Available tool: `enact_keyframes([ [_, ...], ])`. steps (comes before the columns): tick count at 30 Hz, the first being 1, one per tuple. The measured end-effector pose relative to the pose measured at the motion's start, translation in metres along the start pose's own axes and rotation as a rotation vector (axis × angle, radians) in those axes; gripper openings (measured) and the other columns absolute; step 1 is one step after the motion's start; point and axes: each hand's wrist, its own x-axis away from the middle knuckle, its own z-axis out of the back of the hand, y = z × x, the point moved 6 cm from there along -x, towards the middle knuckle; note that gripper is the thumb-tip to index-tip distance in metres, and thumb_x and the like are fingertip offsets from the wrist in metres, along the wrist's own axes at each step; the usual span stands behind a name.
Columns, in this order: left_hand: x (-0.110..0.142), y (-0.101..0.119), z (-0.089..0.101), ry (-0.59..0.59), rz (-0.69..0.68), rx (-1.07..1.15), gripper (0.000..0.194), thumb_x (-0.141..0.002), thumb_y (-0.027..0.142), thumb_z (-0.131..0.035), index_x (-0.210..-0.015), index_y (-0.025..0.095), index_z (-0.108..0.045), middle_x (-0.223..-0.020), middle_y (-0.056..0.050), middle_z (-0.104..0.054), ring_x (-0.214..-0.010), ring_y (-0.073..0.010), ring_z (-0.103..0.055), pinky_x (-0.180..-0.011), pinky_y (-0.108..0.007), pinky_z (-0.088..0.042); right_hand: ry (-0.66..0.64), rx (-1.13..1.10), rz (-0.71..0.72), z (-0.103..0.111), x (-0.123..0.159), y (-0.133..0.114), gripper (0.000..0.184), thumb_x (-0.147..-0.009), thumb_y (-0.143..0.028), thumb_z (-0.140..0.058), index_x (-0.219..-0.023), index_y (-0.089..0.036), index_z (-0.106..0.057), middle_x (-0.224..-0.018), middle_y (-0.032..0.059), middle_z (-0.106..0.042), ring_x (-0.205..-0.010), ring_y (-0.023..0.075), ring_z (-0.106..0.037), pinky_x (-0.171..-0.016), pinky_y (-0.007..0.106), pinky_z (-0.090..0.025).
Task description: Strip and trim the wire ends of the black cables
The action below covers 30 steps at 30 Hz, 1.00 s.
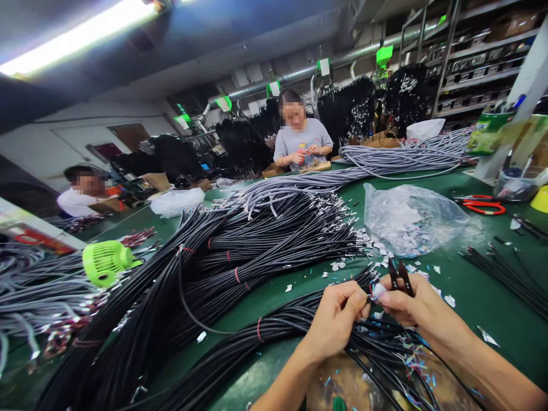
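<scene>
Nearest to the camera, below the fingers, lies a stained board (357, 385) under some cable ends. Around them spreads the green worktop (462, 285); to their left runs a black cable bundle (274, 328), and beyond them sits a clear plastic bag (411, 220). Left hand (336, 317) is pinching what seems a cable end (370, 292); this end is between the two hands. Right hand (422, 305) grasps a dark tool (399, 278), its thumb meeting the left fingers beside a small white piece (378, 291), which I cannot identify. One cable should be light and springy, its thin wires soft and easily damaged, so the jacket just behind the wires seems the better hold.
</scene>
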Motion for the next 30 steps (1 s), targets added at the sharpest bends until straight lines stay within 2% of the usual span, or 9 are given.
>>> enact_keyframes([
  [2,0.0,0.0,0.0,-0.01,0.012,0.01,0.051,-0.087,0.056,-0.038,-0.056,0.016,-0.04,-0.055,0.003,-0.032,-0.053,-0.0096,-0.027,-0.052,-0.025,-0.022,0.078,0.092,0.067,0.006,0.0,-0.006,0.03,-0.067,-0.041,-0.068,-0.06,-0.013,-0.059,-0.049,-0.0025,-0.049,-0.038,0.0041,-0.03,-0.035,0.019,-0.02],
  [5,0.0,-0.001,0.001,-0.007,0.016,0.009,0.053,-0.086,0.059,-0.036,-0.055,0.016,-0.038,-0.054,0.003,-0.031,-0.052,-0.0096,-0.026,-0.052,-0.025,-0.021,0.174,0.218,0.222,0.012,0.004,-0.019,0.025,-0.07,-0.04,-0.066,-0.069,-0.015,-0.066,-0.054,0.0006,-0.057,-0.047,0.0107,-0.049,-0.04,0.021,-0.037],
  [7,0.0,-0.002,0.001,0.0,0.016,0.011,0.054,-0.086,0.06,-0.035,-0.054,0.017,-0.036,-0.053,0.003,-0.03,-0.052,-0.0096,-0.026,-0.052,-0.026,-0.021,0.163,0.232,0.294,0.01,0.009,-0.026,0.022,-0.072,-0.038,-0.066,-0.079,-0.017,-0.069,-0.063,0.0024,-0.064,-0.059,0.0157,-0.059,-0.052,0.025,-0.048],
  [10,-0.001,-0.003,0.002,0.007,0.016,0.021,0.055,-0.086,0.061,-0.035,-0.053,0.017,-0.035,-0.053,0.003,-0.029,-0.052,-0.0095,-0.025,-0.051,-0.026,-0.021,0.132,0.183,0.319,0.007,0.015,-0.03,0.021,-0.072,-0.035,-0.067,-0.085,-0.018,-0.071,-0.076,0.0047,-0.07,-0.069,0.018,-0.065,-0.062,0.027,-0.053],
  [14,0.0,-0.003,0.002,0.01,0.001,0.03,0.054,-0.086,0.059,-0.036,-0.053,0.017,-0.036,-0.053,0.003,-0.029,-0.052,-0.0094,-0.025,-0.051,-0.026,-0.02,0.135,0.13,0.327,0.006,0.016,-0.031,0.018,-0.07,-0.033,-0.071,-0.081,-0.019,-0.071,-0.072,0.0034,-0.069,-0.06,0.0138,-0.062,-0.052,0.022,-0.05],
  [17,0.0,-0.002,0.002,0.013,0.005,0.021,0.054,-0.086,0.059,-0.035,-0.053,0.017,-0.036,-0.053,0.003,-0.029,-0.052,-0.0096,-0.025,-0.051,-0.026,-0.02,0.101,0.083,0.269,0.006,0.011,-0.025,0.025,-0.073,-0.038,-0.068,-0.085,-0.016,-0.069,-0.059,0.0013,-0.062,-0.037,0.0054,-0.043,-0.034,0.018,-0.033],
  [20,0.0,-0.003,0.002,0.004,0.02,0.003,0.055,-0.085,0.061,-0.034,-0.053,0.017,-0.035,-0.053,0.003,-0.029,-0.052,-0.0097,-0.025,-0.051,-0.026,-0.02,0.065,0.023,0.191,0.006,0.008,-0.016,0.034,-0.078,-0.045,-0.062,-0.089,-0.013,-0.066,-0.059,0.0019,-0.06,-0.032,0.0012,-0.029,-0.031,0.018,-0.019],
  [27,0.0,-0.007,0.002,0.011,0.03,0.01,0.054,-0.086,0.06,-0.036,-0.054,0.017,-0.037,-0.053,0.003,-0.029,-0.052,-0.0094,-0.026,-0.051,-0.026,-0.02,0.057,-0.055,0.121,0.005,0.006,-0.007,0.036,-0.07,-0.047,-0.069,-0.085,-0.014,-0.064,-0.05,-0.0024,-0.054,-0.032,0.0012,-0.029,-0.033,0.017,-0.016],
  [30,0.0,-0.006,0.003,0.019,0.029,0.028,0.053,-0.086,0.059,-0.037,-0.053,0.017,-0.037,-0.053,0.003,-0.029,-0.051,-0.0091,-0.025,-0.05,-0.025,-0.02,0.045,-0.049,0.126,0.001,0.005,-0.009,0.035,-0.069,-0.045,-0.071,-0.086,-0.015,-0.065,-0.059,0.0008,-0.062,-0.03,0.0003,-0.03,-0.03,0.016,-0.02],
])
